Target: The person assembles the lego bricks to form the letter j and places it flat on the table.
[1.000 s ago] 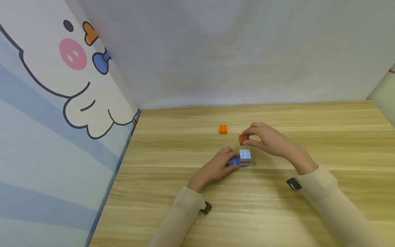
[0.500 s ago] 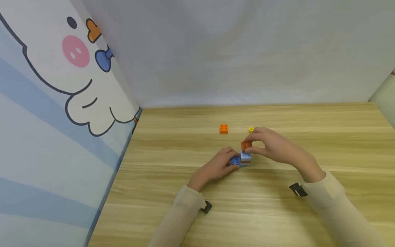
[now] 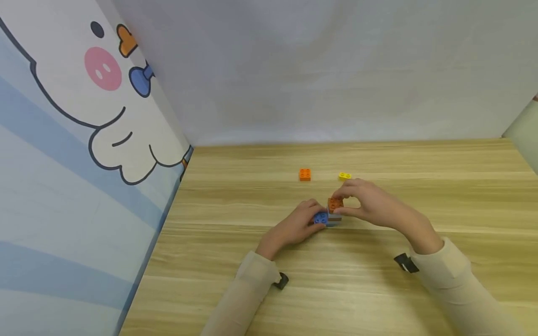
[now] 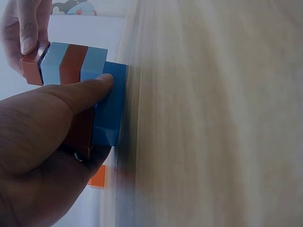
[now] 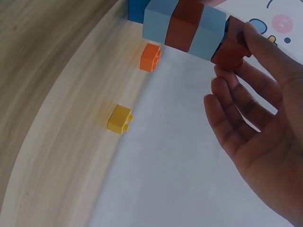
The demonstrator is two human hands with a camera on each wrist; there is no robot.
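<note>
My right hand (image 3: 371,204) pinches a reddish-brown brick (image 3: 335,204) at the top of a small stack. Below that brick, the right wrist view shows a light blue brick (image 5: 208,32), a brown brick (image 5: 184,25) and another light blue brick (image 5: 159,21). A thin dark line runs between the pinched brick and the upper light blue one; whether they are joined I cannot tell. My left hand (image 3: 295,227) grips the stack's lower part, with its thumb by the darker blue base brick (image 4: 111,106). Beside the stack, a blue studded brick (image 3: 321,218) shows between its fingers.
An orange brick (image 3: 304,175) lies behind the stack on the wooden table (image 3: 235,186), and a small yellow brick (image 3: 345,176) is to its right, just behind my right hand. A pale wall stands at the back; a cartoon-printed panel (image 3: 54,154) is at the left.
My right hand has brought the reddish-brown brick toward me and onto the stack's top. The yellow brick, hidden at first, has come into view. My left hand keeps its grip.
</note>
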